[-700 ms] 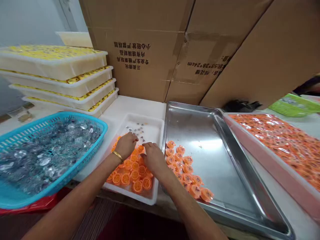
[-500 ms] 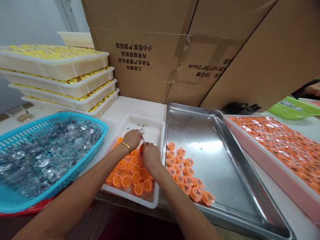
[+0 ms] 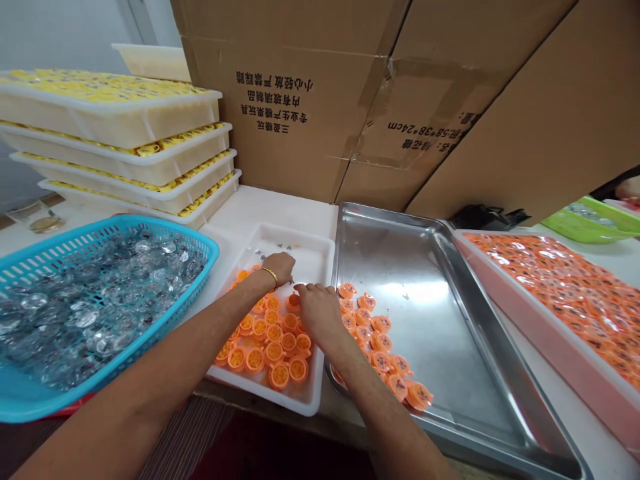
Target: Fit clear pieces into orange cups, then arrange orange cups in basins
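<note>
My left hand [image 3: 279, 267], with a gold bangle at the wrist, is closed in a pinch above the white tray [image 3: 314, 393]. Whatever lies between its fingertips is too small to make out. Close beside it, my right hand [image 3: 320, 312] has its fingers curled at the rim of a small orange cup [image 3: 293, 303] and appears to grip it. Many similar open orange cups [image 3: 274, 351] with yellow-orange contents fill the near part of the tray. A few tiny grey pieces [image 3: 283, 247] lie at its far end.
On the right, a metal tray [image 3: 425, 333] bears orange pieces with printed clear tops [image 3: 381, 343]. Beyond it stands a tray full of orange packs [image 3: 550, 293]. A blue basket [image 3: 205, 257] of clear plastic pieces sits left, before stacked yellow-filled trays [image 3: 165, 160]. Cardboard boxes [image 3: 300, 40] wall the back.
Both hands have shifted slightly right in the picture and drawn a little apart. More of the orange cup by my right fingers shows. The view has also tilted slightly.
</note>
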